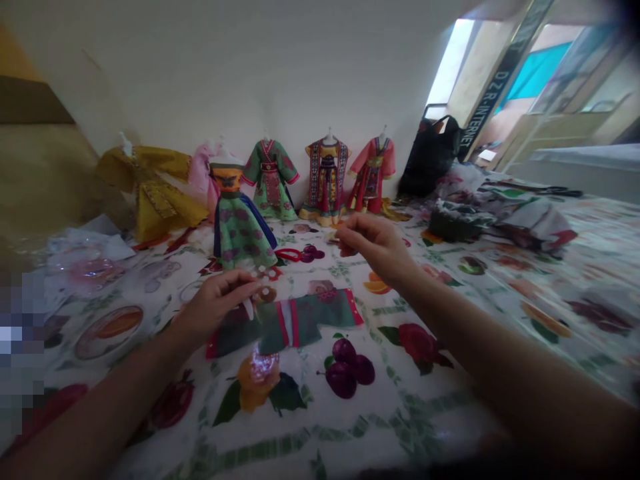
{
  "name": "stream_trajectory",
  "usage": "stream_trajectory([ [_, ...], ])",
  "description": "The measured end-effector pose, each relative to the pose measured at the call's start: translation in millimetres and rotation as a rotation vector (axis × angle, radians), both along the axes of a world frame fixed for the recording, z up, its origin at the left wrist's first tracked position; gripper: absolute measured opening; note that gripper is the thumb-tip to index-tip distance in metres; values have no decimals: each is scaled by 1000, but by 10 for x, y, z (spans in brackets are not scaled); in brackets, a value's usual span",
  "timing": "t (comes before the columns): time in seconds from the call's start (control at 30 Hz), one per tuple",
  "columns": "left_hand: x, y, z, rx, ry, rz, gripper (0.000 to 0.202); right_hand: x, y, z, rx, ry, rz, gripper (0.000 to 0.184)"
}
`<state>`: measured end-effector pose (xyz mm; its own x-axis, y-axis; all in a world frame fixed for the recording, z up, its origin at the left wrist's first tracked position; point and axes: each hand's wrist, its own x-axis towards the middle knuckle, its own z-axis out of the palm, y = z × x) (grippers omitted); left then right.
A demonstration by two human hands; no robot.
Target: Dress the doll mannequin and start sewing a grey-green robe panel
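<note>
My left hand (pixel 227 297) is closed in a pinch on a small piece with white dots (pixel 265 275), partly hidden by the fingers. Just below it, a small green doll garment (pixel 305 323) with red and pale trim lies flat on the tablecloth. My right hand (pixel 375 243) is raised above the table, thumb and fingers pressed together. Whatever its fingertips may hold is too small to make out. Behind the left hand stands a strapless doll dress (pixel 243 227) with an orange top and green flowered skirt. Red-handled scissors (pixel 289 255) appear beside that skirt.
Along the wall stand a yellow dress (pixel 160 187), a pink dress (pixel 201 170), a green robe (pixel 270 177), a patterned dress (pixel 327 173) and a pink-red robe (pixel 374 172). A black bag (pixel 433 157) and heaped fabric (pixel 500 207) are at right. Clear plastic (pixel 93 260) lies left.
</note>
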<state>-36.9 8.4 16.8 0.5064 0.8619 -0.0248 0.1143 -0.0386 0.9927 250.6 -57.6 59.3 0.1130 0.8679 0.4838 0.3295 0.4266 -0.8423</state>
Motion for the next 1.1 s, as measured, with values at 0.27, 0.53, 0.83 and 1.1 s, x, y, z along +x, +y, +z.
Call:
stream_trajectory([
  [0.27, 34, -62, 62, -43, 3, -27, 23, -93, 28, -165, -82, -61, 92, 24],
  [0.53, 5, -14, 0, 22, 46, -57, 23, -174, -19, -167, -154, -127, 135, 25],
  [0.83, -3, 20, -57, 62, 61, -114, 27, -188, 6, -265, -196, -165, 144, 26],
  [1.1, 11, 10, -56, 113, 64, -156, 23, -247, -9, -276, -241, -160, 173, 26],
])
